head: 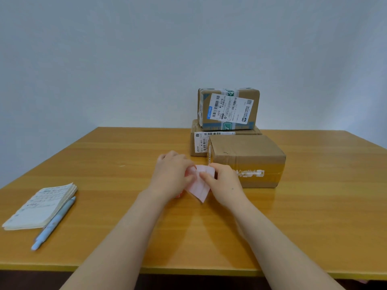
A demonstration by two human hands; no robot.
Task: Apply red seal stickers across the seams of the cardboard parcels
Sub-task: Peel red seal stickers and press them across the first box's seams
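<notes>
the left hand (170,174) and the right hand (225,181) both pinch a pale pink paper sticker sheet (200,188), low over the yellow wooden table (125,153). the sheet is just beside the plain brown cardboard parcel (247,155). a stack of two labelled cardboard parcels (228,109) stands behind it. i think a sticker is being peeled. if it is pulled too quickly, the thin sticker may tear, curl onto itself or stick to a finger.
</notes>
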